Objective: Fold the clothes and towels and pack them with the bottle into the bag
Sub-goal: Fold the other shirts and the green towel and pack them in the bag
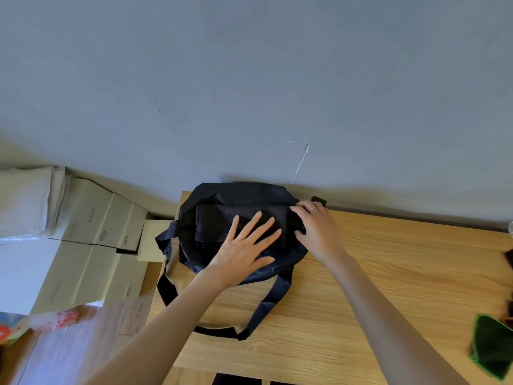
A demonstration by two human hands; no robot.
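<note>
- While the dark bag [244, 195] sits at the tabletop's [374, 273] far edge by the wall, a folded black garment [222, 218] lies in its open mouth.
- The left hand [245, 245] lies on it with fingers straight and spread, likely pressing it flat.
- The right hand [313, 226] pinches the bag's rim, probably holding the opening wide.
- A green cloth [491, 348] waits near the tabletop's right edge; the bottle can't be made out.

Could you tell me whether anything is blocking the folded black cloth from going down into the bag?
Nothing visible does. The folded black cloth already lies in the open mouth of the bag. The left hand presses flat on it, and the right hand holds the bag's right edge. The handles hang outside, clear of the opening.
</note>
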